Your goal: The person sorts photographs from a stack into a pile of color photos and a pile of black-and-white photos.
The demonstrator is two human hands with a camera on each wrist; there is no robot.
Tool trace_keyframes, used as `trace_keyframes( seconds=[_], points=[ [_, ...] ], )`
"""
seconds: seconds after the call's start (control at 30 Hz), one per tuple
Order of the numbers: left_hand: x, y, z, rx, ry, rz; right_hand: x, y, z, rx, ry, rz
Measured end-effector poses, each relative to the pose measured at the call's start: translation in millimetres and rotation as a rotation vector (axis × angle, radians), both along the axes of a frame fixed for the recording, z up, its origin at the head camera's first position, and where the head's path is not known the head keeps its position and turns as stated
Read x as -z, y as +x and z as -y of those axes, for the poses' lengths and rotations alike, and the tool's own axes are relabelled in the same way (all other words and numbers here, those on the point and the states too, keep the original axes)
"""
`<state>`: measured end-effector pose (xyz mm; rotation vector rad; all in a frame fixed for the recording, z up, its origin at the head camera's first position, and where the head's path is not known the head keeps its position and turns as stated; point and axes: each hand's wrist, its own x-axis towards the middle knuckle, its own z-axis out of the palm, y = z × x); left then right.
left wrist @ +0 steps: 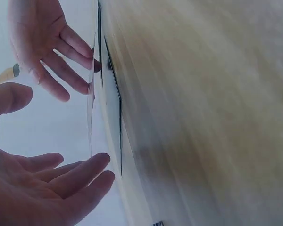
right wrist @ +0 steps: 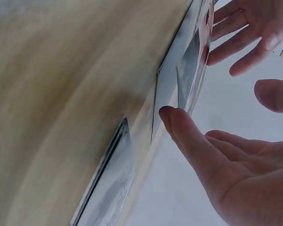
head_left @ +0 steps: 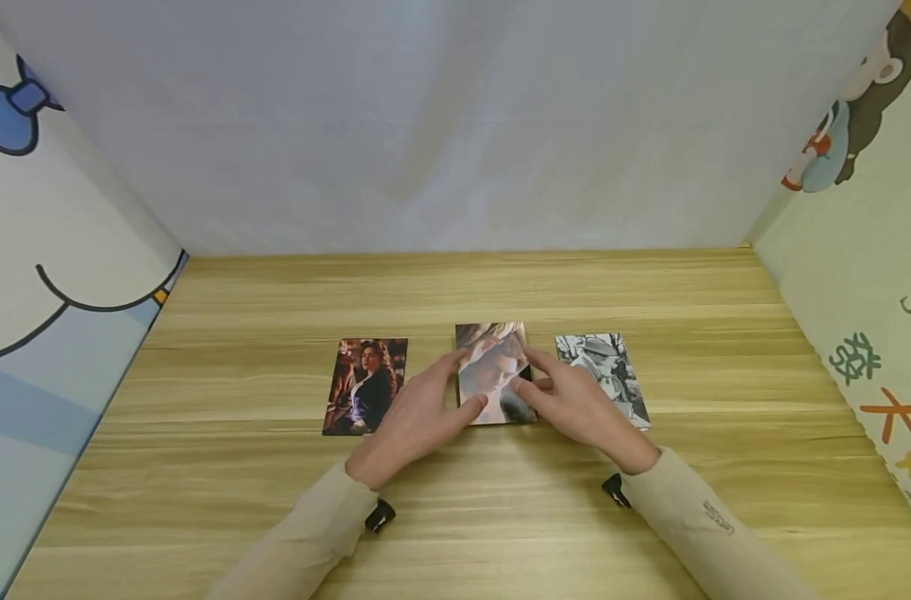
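A photo card point(head_left: 494, 367) with a close-up picture lies between my two hands, in the middle of the head view. My left hand point(head_left: 419, 412) has its fingertips at the card's left edge, and my right hand point(head_left: 578, 402) has its fingertips at the right edge. Both thumbs stand apart from it in the wrist views. There the fingers are fairly straight, and the thin, slightly bowed card point(left wrist: 90, 113) shows above another card point(left wrist: 114, 106) underneath.
A color photo card point(head_left: 367, 387) of a seated person lies to the left on the wooden table point(head_left: 455, 517). To the right is a black-and-white photo card point(head_left: 603, 367), partly behind my right hand. A pale curtain point(head_left: 455, 125) stands behind, with printed panels on both sides.
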<state>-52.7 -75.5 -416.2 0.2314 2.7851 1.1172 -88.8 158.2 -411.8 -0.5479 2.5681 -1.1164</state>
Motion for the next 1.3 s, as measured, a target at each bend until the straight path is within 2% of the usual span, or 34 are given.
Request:
trace_keyframes(
  seconds=[0.17,0.43,1.3],
  points=[
    [-0.4,1.9,1,-0.017,0.076,-0.031,-0.5,1.9,-2,0.006,-0.05,-0.008],
    [-0.4,6.0,2,-0.039,0.189,-0.132,-4.3,5.3,-4,0.021,-0.104,-0.013],
    [-0.7,9.0,6,-0.119,0.266,-0.321,-13.6,12.4,-6,0.022,-0.184,0.002]
  ],
)
